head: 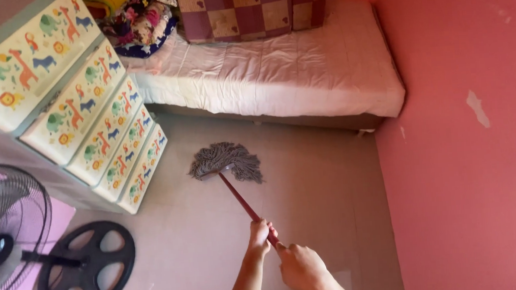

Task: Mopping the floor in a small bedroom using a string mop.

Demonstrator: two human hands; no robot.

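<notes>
Both my hands grip the red handle point(242, 201) of a mop. My left hand point(260, 235) holds it lower down, nearer the head; my right hand point(301, 268) clasps it just behind, closer to me. The grey string mop head point(225, 160) lies spread on the light tiled floor point(309, 190), in front of the bed and to the right of the drawer unit.
A low bed point(277, 71) with a white sheet and checked pillow lies ahead against the pink wall point(470, 148). A plastic drawer chest point(74, 109) with animal prints stands at left. A standing fan point(10, 235) with a round black base point(88, 269) is at lower left.
</notes>
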